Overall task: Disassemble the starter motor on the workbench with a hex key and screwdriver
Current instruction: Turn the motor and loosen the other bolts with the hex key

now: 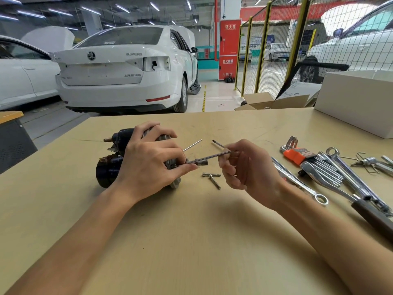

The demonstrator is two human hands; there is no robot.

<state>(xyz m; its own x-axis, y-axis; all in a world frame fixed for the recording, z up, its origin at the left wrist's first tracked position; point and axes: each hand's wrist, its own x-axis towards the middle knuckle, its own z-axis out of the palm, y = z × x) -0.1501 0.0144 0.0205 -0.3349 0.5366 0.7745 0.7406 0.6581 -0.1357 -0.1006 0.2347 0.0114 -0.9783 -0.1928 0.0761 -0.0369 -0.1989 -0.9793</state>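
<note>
On a tan workbench (191, 241), at about 10 o'clock from its middle, lies a dark starter motor (110, 167) on its side, its threaded terminal pointing toward 9 o'clock. The left hand (148, 162) rests over the motor's right end, fingers curled around the housing, thumb and forefinger pinching the near end of a long thin bolt (209, 157) where it meets the motor's flange. The bolt runs from there toward 2 o'clock. A second thin rod (192, 145) sticks out from behind the left hand, also angled toward 2 o'clock.

The right hand (246, 167), just at 3 o'clock of the left, has its fingers curled. It grips a screwdriver (218, 144) whose dark tip points toward 10 o'clock above the bolt; the handle is hidden inside the hand. The bolt's far end reaches the fingers of this hand, but whether they touch it cannot be told.

Between the hands, toward 6 o'clock of the bolt, two short loose bolts (211, 177) lie crossed on the bench.

At 3 o'clock, well apart from the motor, lie a hex key set (297, 154) in an orange holder, several wrenches (302, 182) and a dark-handled tool (374, 218). A white box (357, 101) sits at 2 o'clock. Beyond the bench, at 12 o'clock, stands a white car (119, 71).
</note>
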